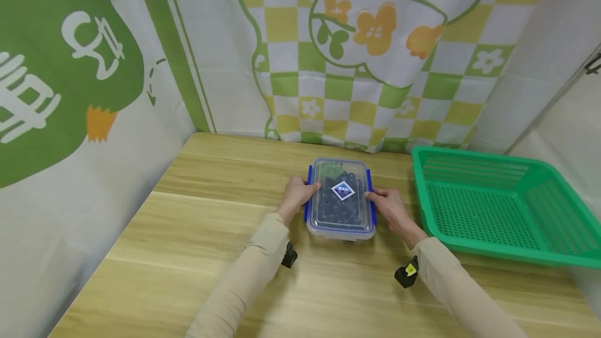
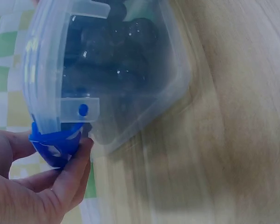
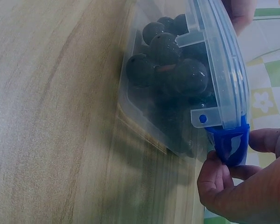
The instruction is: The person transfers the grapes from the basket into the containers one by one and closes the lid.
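A clear plastic food container [image 1: 343, 226] with a transparent lid stands on the wooden table, holding dark round fruit that looks like grapes [image 3: 164, 49]. Something light green shows through its far left corner. On the lid sits a diamond-shaped label [image 1: 343, 190]. My left hand [image 1: 297, 193] grips the blue clip [image 2: 58, 145] on the left side, thumb on top and fingers beneath. Across from it, my right hand [image 1: 392, 207] pinches the right-side blue clip [image 3: 229, 145] between thumb and fingers. Both clips lie against the lid's rim.
A green plastic basket [image 1: 479, 246] with a mesh bottom stands at the right of the wooden table [image 1: 188, 254]. Behind the table hangs a patterned curtain [image 1: 324, 87]. White fabric closes off the left and right sides.
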Motion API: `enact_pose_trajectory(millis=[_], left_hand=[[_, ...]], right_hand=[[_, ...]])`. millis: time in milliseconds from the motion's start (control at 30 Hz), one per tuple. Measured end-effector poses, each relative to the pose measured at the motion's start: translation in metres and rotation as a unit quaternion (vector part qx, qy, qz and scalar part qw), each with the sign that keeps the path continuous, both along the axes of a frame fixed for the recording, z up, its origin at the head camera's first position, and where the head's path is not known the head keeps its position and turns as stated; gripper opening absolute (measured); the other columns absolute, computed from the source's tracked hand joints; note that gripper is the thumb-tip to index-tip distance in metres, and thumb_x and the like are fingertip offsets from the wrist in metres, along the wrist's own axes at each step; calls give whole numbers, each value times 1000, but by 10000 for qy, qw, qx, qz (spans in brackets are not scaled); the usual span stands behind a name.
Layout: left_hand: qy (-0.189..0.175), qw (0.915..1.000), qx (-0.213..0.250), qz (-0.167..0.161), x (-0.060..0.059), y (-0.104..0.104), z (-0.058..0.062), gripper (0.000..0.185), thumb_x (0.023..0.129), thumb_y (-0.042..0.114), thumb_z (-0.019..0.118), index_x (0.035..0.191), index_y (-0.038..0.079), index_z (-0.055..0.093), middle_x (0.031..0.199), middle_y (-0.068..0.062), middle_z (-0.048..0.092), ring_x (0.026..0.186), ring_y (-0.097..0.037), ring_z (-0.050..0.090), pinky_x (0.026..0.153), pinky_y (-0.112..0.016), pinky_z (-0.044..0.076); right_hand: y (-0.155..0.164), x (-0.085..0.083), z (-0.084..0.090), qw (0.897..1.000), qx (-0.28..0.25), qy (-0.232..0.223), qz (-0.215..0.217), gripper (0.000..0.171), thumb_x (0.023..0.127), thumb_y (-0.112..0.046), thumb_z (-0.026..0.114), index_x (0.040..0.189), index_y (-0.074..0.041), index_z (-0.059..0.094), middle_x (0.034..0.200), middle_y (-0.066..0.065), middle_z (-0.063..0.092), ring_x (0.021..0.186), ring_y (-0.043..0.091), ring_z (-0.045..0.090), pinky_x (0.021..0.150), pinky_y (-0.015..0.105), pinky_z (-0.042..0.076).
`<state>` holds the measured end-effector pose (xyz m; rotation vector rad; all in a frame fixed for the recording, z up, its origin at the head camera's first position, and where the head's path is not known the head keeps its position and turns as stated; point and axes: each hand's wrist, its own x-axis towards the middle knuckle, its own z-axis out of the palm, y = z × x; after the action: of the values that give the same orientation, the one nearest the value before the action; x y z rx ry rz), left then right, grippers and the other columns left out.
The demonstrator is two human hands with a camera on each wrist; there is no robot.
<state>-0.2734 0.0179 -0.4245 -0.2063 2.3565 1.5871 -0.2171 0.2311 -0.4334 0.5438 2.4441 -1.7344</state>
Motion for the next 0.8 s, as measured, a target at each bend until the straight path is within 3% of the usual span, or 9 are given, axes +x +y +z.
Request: enact_pose_trajectory(millis=[100,233,367,533,633,700,733,800], left_hand=[[154,9994,-294,-11,1,1,3,26,87,16,66,97,-8,62,83,-14,63,59,-15,57,54,-26,54],[296,9963,-801,4,6,3,6,19,86,15,67,78,-1,60,73,-8,56,56,-13,52,47,-22,47],[499,9899,-1319,-174,8,3,7,34,86,14,64,59,10,44,62,-2,47,52,-13,45,42,-20,38],[623,9854,-1538,-391,1,4,5,44,88,17,63,54,13,34,53,2,37,47,-11,39,39,-20,31],[610,9841,-1576,-541,-4,5,3,36,90,19,62,60,9,44,57,0,43,50,-12,43,41,-20,35],[563,9810,-1699,-744,-5,5,3,28,92,22,60,72,3,55,65,-6,54,57,-16,52,48,-24,44],[538,9784,-1796,-876,-6,5,2,27,93,24,58,80,0,59,73,-10,59,64,-19,57,53,-28,49],[641,9682,-2088,-1219,-7,3,3,39,95,31,55,111,-4,59,104,-20,64,94,-29,63,78,-37,54]], right_hand=[[-1,0,-2,10000,-19,32,-9,45,94,-16,54,131,8,48,129,27,54,92,12,63,86,29,54],[-5,3,-3,9999,-51,54,-77,44,93,-15,54,130,8,50,127,28,55,86,8,61,82,27,54],[-9,6,-4,10000,-29,22,-89,44,93,-17,53,131,7,49,129,27,55,93,12,62,83,26,54],[-7,2,-3,9999,77,63,26,45,94,-18,53,131,7,49,129,27,55,101,19,61,89,31,53],[-3,-2,-3,9995,280,42,140,44,95,-19,52,130,7,50,126,27,57,102,21,62,89,32,53],[-1,-5,-3,9984,489,6,280,45,95,-19,51,131,9,48,125,28,57,105,25,62,89,33,53],[-1,-6,-3,9975,603,-13,362,47,95,-19,51,132,10,47,126,29,56,106,28,61,90,35,53],[1,-9,-1,9939,939,-5,578,51,95,-20,50,134,12,43,128,31,53,112,35,59,93,39,51]])
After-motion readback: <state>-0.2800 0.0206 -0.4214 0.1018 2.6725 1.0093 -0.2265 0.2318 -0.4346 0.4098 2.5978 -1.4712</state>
